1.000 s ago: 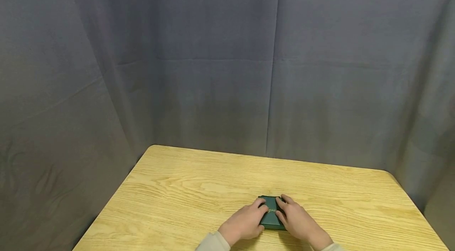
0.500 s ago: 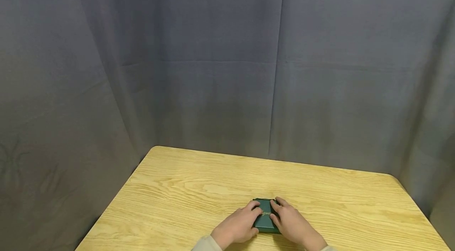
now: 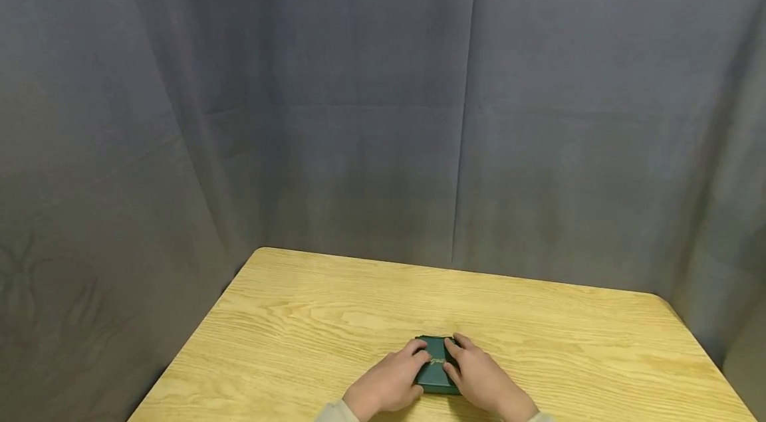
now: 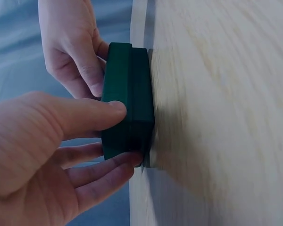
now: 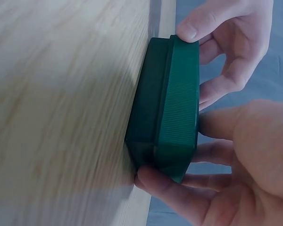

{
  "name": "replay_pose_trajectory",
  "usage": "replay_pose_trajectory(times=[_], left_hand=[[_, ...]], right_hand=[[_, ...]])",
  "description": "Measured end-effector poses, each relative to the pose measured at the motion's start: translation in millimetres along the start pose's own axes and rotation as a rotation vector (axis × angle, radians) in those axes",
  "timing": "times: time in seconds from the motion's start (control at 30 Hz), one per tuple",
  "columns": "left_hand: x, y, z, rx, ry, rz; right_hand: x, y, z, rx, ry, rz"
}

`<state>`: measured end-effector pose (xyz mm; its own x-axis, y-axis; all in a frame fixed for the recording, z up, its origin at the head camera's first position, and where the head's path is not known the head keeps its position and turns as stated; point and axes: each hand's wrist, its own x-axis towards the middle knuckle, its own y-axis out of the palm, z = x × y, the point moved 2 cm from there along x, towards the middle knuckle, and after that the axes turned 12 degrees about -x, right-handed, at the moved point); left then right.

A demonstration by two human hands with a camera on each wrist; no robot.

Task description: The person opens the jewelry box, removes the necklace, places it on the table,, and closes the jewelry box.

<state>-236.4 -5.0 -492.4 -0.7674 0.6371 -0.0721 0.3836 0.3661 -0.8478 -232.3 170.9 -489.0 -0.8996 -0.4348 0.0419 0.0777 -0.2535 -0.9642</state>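
Observation:
A small dark green box [image 3: 435,379] with gold lettering across its top lies flat on the wooden table. Its ribbed lid [image 5: 179,108] sits on a darker base [image 5: 148,94], as the right wrist view shows. My left hand [image 3: 385,381] grips the left end, thumb at the near edge of the lid and fingers reaching over the top and around the end. From the other side my right hand [image 3: 486,377] holds the right end, some fingertips on the top and others around the end. Parts of both ends are hidden under the fingers.
The light wood-grain table [image 3: 335,296] extends beyond the box to the back and both sides. Grey curtains [image 3: 359,109] hang behind it and along the left and right.
Both hands and the green box have slid left and slightly nearer across the table. The hold on the box looks the same. The head view has shifted slightly.

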Motion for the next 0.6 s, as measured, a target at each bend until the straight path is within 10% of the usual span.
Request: replay_pose_trajectory(times=[0.6], left_hand=[[-20.8, -9.2, 10.1, -0.094, -0.056, -0.041]], right_hand=[[9.0, 4, 16, 0.007, -0.027, 0.040]])
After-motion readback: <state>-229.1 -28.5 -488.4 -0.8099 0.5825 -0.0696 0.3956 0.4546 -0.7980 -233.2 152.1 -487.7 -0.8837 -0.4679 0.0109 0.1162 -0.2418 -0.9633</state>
